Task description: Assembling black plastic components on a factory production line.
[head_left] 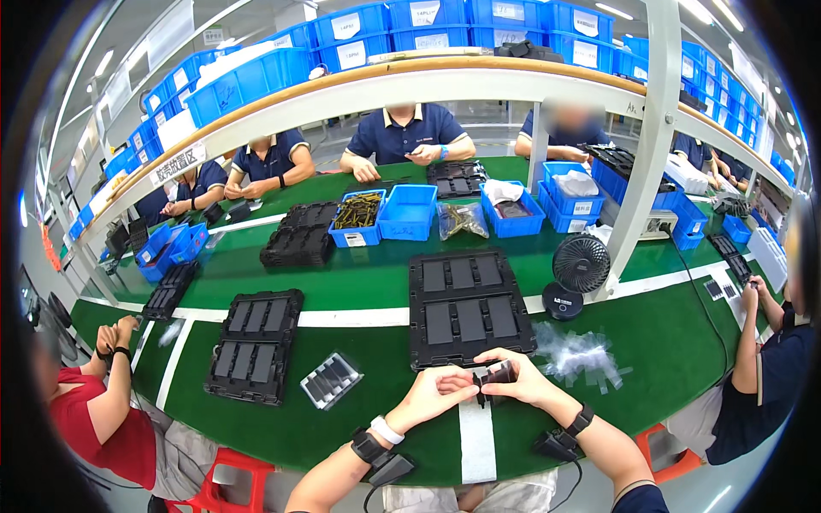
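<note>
- Head view, left: black tray (293, 309), beside clear compartmented tray (331, 381).
- Left hand (438, 391): pinches small black part (505, 373).
- Part: sits between both hands, before large black tray (416, 312); narrow portion points toward wearer; fingers hide its long axis.
- Right hand (532, 384): grips its right side.
- Black fan (581, 265): stands upright.

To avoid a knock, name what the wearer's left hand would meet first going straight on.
The left hand would first meet the small black part, which it seems to touch; the right hand likely follows.
</note>
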The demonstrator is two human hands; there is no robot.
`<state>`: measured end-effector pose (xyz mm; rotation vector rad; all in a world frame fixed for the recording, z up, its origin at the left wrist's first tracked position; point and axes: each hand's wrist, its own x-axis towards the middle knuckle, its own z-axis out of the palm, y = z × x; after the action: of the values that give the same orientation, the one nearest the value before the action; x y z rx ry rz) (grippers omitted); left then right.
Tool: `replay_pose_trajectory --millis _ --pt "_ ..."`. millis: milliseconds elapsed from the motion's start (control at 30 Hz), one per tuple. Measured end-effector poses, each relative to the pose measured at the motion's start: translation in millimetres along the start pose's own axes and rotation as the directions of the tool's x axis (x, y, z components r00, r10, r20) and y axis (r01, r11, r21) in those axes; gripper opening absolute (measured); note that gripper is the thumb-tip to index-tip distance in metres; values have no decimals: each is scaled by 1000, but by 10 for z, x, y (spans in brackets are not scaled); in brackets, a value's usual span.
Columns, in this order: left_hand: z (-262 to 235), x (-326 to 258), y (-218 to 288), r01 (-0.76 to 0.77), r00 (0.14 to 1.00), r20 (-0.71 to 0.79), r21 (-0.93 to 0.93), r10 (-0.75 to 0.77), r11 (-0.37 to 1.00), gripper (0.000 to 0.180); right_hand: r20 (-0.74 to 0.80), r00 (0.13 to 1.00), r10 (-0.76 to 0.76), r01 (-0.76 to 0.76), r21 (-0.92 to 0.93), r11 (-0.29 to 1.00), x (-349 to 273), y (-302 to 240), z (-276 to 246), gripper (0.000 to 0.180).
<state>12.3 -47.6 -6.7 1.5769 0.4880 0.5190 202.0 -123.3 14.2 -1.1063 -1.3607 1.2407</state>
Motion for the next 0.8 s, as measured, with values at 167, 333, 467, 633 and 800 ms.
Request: replay_pose_trajectory --millis 167,333,467,633,800 --pt "17 -10 23 -25 1000 2 11 25 1000 22 -11 1000 -16 16 7 1000 -1 12 0 46" --pt "26 -24 55 -6 1000 -1 2 6 1000 27 9 1000 -8 8 18 1000 -11 54 -34 47" --pt "31 -1 54 -78 997 -12 -39 78 996 32 -32 999 -19 22 90 996 4 143 -63 49" --pt "25 -12 0 -60 998 7 -60 61 996 25 -26 1000 -7 9 69 998 13 83 -27 50" --pt "15 -3 -15 -54 998 17 -134 57 989 16 -19 1000 -9 11 81 997 0 36 -22 54"
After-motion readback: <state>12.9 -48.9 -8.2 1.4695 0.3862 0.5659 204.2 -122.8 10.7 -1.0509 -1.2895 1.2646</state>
